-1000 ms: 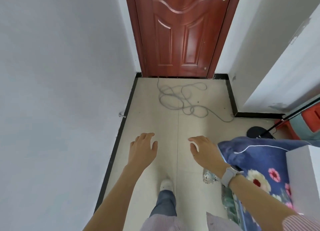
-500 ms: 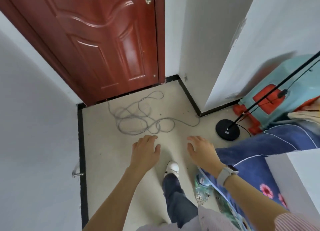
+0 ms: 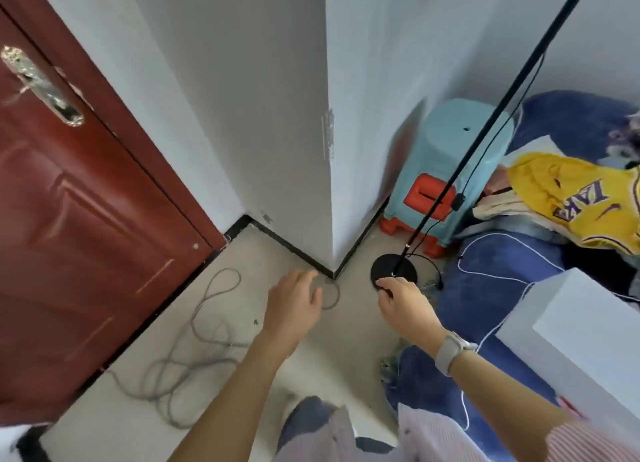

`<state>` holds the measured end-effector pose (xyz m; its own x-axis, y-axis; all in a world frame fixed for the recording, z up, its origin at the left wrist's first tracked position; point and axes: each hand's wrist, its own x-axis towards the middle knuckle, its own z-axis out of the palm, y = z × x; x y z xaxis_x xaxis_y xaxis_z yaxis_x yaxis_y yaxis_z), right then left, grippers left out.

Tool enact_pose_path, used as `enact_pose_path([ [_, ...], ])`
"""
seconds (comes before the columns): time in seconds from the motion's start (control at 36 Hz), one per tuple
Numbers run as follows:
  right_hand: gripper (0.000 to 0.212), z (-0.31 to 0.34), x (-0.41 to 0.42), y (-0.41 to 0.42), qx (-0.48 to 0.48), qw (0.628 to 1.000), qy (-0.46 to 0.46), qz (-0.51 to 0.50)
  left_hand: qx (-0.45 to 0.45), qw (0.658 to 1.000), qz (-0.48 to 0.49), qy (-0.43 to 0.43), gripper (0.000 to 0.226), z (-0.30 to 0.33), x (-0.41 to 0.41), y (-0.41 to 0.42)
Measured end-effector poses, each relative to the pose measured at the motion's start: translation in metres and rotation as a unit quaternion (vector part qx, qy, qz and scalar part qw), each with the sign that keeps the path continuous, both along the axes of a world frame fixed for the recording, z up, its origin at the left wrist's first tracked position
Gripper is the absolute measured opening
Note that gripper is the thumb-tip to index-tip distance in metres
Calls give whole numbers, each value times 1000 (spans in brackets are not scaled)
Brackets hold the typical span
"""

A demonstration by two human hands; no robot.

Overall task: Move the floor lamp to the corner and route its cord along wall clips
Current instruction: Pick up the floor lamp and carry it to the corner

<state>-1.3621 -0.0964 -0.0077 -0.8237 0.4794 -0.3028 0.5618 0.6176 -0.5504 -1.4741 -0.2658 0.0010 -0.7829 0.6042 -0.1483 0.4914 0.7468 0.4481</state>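
The floor lamp's thin black pole [image 3: 491, 129] slants up to the top right from a round black base [image 3: 384, 266] on the floor beside the jutting wall corner. Its black cord [image 3: 485, 150] hangs along the pole with an inline switch [image 3: 458, 202] and loops onto the floor. My right hand [image 3: 405, 300], with a watch on the wrist, hovers just in front of the base, fingers loosely curled, holding nothing. My left hand [image 3: 294, 306] is spread open above the floor to the left of the corner. No wall clips are visible.
A grey cable [image 3: 194, 344] lies tangled on the floor before the red-brown door [image 3: 69, 219]. A light blue stool [image 3: 446, 160] over a red stool stands behind the lamp. A blue bedspread [image 3: 491, 288], a yellow jersey [image 3: 571, 198] and a white box [image 3: 588, 337] fill the right.
My view has swung right and closer to the lamp. Both hands have moved toward the wall corner, and my right hand now hovers at the lamp's base.
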Motion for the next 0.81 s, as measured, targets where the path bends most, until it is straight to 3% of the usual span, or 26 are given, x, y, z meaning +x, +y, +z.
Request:
enact_pose_path([
  [0.19, 33, -8, -33, 55, -21, 984, -1, -176, 34, 990, -125, -53, 38, -16, -71, 103],
  [0.44, 34, -30, -54, 96, -78, 926, -1, -368, 21, 955, -277, -103, 38, -47, -130, 194],
  [0.64, 33, -87, -57, 131, -119, 882, 15, -457, 20, 949, -247, -194, 34, -101, -142, 250],
  [0.81, 36, -189, -59, 165, -130, 873, 40, -468, 45, 942, -205, -261, 34, -183, -140, 302],
])
